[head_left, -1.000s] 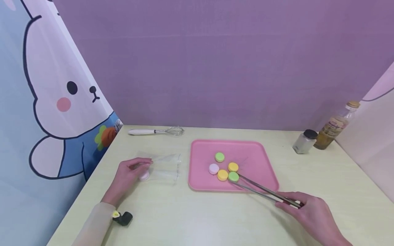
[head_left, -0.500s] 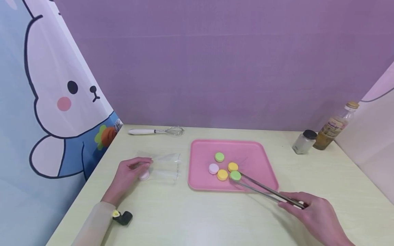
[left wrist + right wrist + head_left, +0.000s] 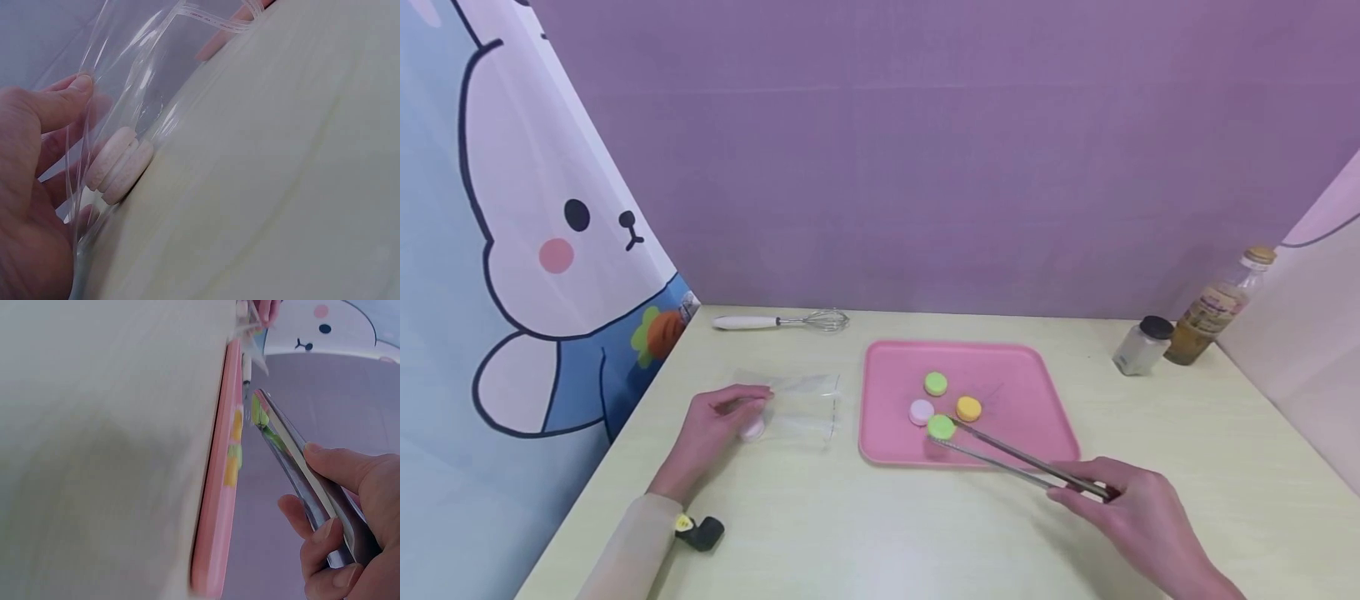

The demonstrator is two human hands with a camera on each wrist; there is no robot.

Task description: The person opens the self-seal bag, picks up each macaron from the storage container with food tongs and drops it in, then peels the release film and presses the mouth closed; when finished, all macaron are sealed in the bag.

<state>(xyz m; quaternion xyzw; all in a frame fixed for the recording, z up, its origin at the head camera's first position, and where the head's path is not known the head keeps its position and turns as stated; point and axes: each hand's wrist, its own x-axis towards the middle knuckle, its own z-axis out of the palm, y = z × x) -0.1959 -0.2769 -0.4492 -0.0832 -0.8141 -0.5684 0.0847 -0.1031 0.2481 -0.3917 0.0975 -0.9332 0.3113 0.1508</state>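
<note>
My left hand pinches a clear plastic bag near its closed end. Inside the bag lies a pale pink macaron, beside the fingers. In my right hand I grip metal tongs. Their tips squeeze a green macaron, raised above the pink tray in the right wrist view. On the tray sit another green macaron, a lilac macaron and a yellow macaron. A second yellow macaron shows in the right wrist view, hidden in the head view.
A whisk with a white handle lies at the back left. At the back right stand a black-lidded jar and a corked bottle. The bag's mouth faces the tray, with a stretch of pale tabletop in front.
The right hand has moved left with the tongs, and the green macaron has risen and shifted left, now covering one yellow macaron in the head view. The left hand and bag stay put.
</note>
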